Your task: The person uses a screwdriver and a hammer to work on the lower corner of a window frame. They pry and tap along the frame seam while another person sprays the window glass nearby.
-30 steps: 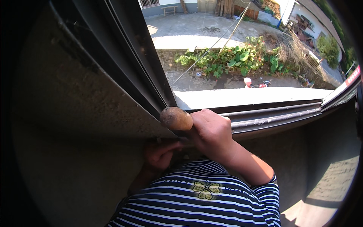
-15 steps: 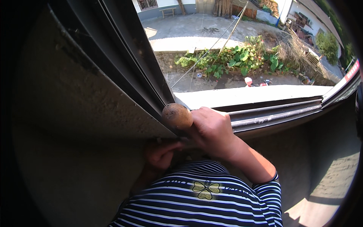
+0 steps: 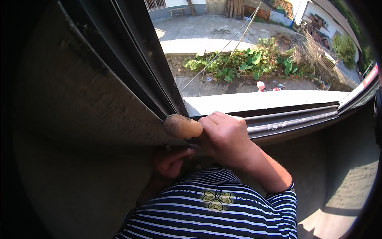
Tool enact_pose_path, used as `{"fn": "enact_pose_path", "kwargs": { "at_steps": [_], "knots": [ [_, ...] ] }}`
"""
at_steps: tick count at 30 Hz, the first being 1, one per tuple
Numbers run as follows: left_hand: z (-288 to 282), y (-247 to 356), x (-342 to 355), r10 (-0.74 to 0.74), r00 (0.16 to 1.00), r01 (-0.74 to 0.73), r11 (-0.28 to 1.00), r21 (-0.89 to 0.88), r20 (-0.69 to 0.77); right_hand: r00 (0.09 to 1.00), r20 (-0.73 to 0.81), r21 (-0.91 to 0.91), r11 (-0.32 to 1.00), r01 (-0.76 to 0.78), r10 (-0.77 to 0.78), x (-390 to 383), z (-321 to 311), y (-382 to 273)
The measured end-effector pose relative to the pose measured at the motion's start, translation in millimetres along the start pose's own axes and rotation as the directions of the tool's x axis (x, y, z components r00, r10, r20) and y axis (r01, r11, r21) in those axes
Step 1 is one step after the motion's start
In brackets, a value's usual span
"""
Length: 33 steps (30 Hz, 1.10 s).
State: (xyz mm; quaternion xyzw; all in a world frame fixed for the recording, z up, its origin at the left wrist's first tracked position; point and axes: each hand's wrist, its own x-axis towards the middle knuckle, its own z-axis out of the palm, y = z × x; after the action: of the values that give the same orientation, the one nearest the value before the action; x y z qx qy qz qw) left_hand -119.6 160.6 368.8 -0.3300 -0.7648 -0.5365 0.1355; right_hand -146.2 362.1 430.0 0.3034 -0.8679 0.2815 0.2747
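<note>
My right hand (image 3: 227,135) is closed round a tool with a thick wooden handle (image 3: 183,126). The handle's blunt, rounded end sticks out to the left of the fist, close to the lower corner of the dark window frame (image 3: 149,67). A dark part shows just under the handle; the rest of the tool is hidden by the hand. Lower down in the shade, near my striped shirt, my left hand (image 3: 169,163) has its fingers curled, with the index finger pointing right beneath the tool. What it grips, if anything, is too dark to make out.
A rough grey wall (image 3: 107,103) runs along the left of the frame. The metal window track (image 3: 294,121) and a sunlit white ledge (image 3: 258,99) extend to the right. Outside and below are a concrete yard (image 3: 215,32) and green plants (image 3: 254,61).
The handle's end has swung slightly left and down, so more of its side shows. My right hand has shifted a little to the right. The left hand looks nearly still.
</note>
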Motion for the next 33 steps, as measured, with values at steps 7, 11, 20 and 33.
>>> {"fn": "enact_pose_path", "kwargs": {
  "at_steps": [7,11,20,33],
  "knots": [
    [2,0,-1,-0.024,1.0,0.024,1.0,-0.02,-0.002,0.999,-0.024,0.147,0.989,-0.024,0.028,1,1,2],
    [1,1,1,-0.029,1.0,0.029,1.0,-0.008,0.002,0.999,-0.021,0.126,0.992,0.026,-0.024,1,10,4],
    [2,-2,-5,-0.038,0.999,0.038,0.999,-0.024,-0.016,0.996,-0.082,0.11,0.993,0.03,-0.021,-6,-3,4],
    [-1,-7,-14,-0.129,0.991,0.13,0.991,-0.017,0.044,0.999,-0.044,-0.002,1.0,-0.013,0.013,-6,-6,0]
  ]
}}
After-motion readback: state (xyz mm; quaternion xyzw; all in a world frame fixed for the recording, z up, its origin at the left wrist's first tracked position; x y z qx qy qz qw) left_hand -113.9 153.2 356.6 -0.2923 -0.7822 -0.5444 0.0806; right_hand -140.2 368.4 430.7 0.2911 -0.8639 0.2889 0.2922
